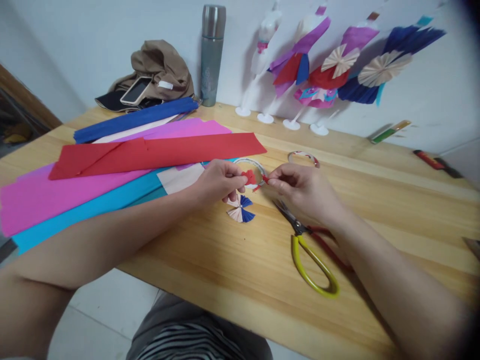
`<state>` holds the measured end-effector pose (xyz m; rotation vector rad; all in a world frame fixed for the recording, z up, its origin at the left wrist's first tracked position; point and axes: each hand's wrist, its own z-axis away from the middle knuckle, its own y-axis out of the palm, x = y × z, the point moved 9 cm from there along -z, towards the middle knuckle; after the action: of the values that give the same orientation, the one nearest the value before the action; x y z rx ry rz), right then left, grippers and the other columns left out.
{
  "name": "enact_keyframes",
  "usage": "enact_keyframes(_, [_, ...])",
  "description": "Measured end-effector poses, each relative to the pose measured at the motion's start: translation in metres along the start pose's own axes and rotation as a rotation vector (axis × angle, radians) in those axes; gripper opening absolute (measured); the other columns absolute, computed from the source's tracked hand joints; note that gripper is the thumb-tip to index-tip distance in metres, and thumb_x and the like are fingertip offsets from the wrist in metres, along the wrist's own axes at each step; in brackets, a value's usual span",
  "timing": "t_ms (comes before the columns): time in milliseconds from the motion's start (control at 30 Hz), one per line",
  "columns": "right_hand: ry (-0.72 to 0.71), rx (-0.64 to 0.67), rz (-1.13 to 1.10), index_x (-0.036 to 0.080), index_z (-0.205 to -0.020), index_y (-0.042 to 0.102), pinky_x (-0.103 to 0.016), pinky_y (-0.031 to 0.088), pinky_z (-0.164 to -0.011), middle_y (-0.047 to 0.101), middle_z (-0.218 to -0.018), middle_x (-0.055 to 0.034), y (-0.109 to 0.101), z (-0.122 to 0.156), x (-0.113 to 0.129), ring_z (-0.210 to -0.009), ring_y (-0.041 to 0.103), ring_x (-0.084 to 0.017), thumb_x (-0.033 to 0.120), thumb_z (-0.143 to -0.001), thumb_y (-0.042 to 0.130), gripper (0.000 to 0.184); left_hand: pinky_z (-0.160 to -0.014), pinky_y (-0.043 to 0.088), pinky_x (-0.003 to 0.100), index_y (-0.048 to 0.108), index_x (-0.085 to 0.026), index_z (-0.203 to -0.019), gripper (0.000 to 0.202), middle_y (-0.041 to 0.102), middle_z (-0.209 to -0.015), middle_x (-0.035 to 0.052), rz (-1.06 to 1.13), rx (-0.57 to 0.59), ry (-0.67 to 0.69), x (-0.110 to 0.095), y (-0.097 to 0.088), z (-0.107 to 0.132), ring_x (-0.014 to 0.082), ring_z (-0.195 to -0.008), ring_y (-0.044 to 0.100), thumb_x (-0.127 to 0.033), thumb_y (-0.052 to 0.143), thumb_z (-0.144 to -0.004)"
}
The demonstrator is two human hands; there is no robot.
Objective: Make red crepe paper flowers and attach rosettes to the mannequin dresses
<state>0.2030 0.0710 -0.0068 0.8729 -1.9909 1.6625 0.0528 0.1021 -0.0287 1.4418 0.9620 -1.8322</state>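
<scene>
My left hand (217, 182) pinches a small folded piece of red crepe paper (249, 176) above the wooden table (393, 200). My right hand (302, 190) pinches the other end of the same red piece, fingers closed. Just below the hands lies a small pleated bow of white and blue paper (241, 208). A clear tape roll (250, 164) lies right behind the red piece. Scissors with a yellow and a red handle (311, 250) lie under my right wrist.
Long sheets of red (150, 152), pink (56, 192), light blue (86, 212) and dark blue crepe paper (135, 119) cover the table's left. Several paper-dressed figurines (300, 65) stand at the wall. A metal flask (212, 55), a bag with a phone (157, 75), a second tape roll (303, 158).
</scene>
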Motion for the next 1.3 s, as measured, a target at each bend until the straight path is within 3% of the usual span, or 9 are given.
enact_keyframes(300, [-0.008, 0.194, 0.301, 0.016, -0.073, 0.066, -0.029, 0.038, -0.062, 0.067, -0.075, -0.0063, 0.005, 0.0, 0.005, -0.068, 0.056, -0.017, 0.017, -0.083, 0.056, 0.015, -0.038, 0.031, 0.014, 0.058, -0.011, -0.056, 0.026, 0.051, -0.038, -0.003, -0.056, -0.001, -0.015, -0.002, -0.001, 0.001, 0.004, -0.036, 0.046, -0.009, 0.056, -0.082])
enact_keyframes(500, [-0.106, 0.352, 0.305, 0.015, -0.082, 0.068, -0.03, 0.041, -0.068, 0.071, -0.085, -0.0089, 0.021, 0.005, 0.011, -0.074, 0.06, -0.018, 0.013, -0.087, 0.05, 0.019, -0.039, 0.031, 0.015, 0.057, -0.011, -0.055, 0.026, 0.051, -0.039, -0.0026, -0.067, -0.004, -0.023, -0.001, 0.0, 0.001, 0.0043, -0.036, 0.047, -0.008, 0.056, -0.082])
enact_keyframes(833, [0.0, 0.209, 0.304, 0.019, -0.069, 0.064, -0.03, 0.037, -0.059, 0.066, -0.071, -0.0048, 0.012, 0.002, 0.01, -0.063, 0.054, -0.017, 0.02, -0.08, 0.059, 0.013, -0.039, 0.031, 0.014, 0.058, -0.011, -0.056, 0.027, 0.051, -0.038, -0.0036, -0.081, -0.006, -0.03, -0.003, -0.001, 0.0, 0.004, -0.035, 0.047, -0.007, 0.055, -0.083])
enact_keyframes(967, [0.008, 0.066, 0.061, 0.019, -0.073, 0.064, -0.032, 0.042, -0.059, 0.065, -0.07, -0.005, 0.008, 0.002, 0.013, -0.062, 0.056, -0.018, 0.027, -0.079, 0.06, 0.011, -0.039, 0.032, 0.014, 0.058, -0.011, -0.057, 0.026, 0.051, -0.038, -0.0041, -0.084, 0.045, 0.012, -0.007, 0.005, 0.001, 0.0042, -0.035, 0.046, -0.006, 0.054, -0.082])
enact_keyframes(1100, [0.055, 0.055, -0.196, 0.02, -0.081, 0.065, -0.035, 0.047, -0.061, 0.067, -0.071, -0.0056, 0.019, 0.006, 0.01, -0.063, 0.06, -0.021, 0.032, -0.08, 0.059, 0.013, -0.041, 0.033, 0.015, 0.058, -0.012, -0.057, 0.022, 0.051, -0.04, -0.005, -0.123, 0.052, 0.106, -0.013, 0.005, 0.002, 0.0049, -0.038, 0.048, -0.005, 0.056, -0.078])
enact_keyframes(1200, [-0.031, 0.092, -0.156, 0.021, -0.077, 0.065, -0.034, 0.047, -0.06, 0.068, -0.073, -0.0051, 0.03, 0.012, 0.024, -0.062, 0.059, -0.02, 0.028, -0.08, 0.059, 0.01, -0.042, 0.033, 0.015, 0.056, -0.012, -0.055, 0.021, 0.05, -0.04, -0.0052, -0.163, -0.032, 0.158, -0.019, -0.004, 0.003, 0.0048, -0.04, 0.048, -0.007, 0.058, -0.076])
enact_keyframes(1300, [-0.174, 0.143, -0.05, 0.021, -0.079, 0.067, -0.034, 0.049, -0.065, 0.068, -0.08, -0.0067, 0.041, 0.02, 0.046, -0.07, 0.063, -0.02, 0.021, -0.085, 0.056, 0.013, -0.041, 0.032, 0.016, 0.055, -0.012, -0.054, 0.023, 0.05, -0.04, -0.0047, -0.155, -0.092, 0.113, -0.021, -0.011, 0.004, 0.0044, -0.039, 0.046, -0.007, 0.058, -0.076])
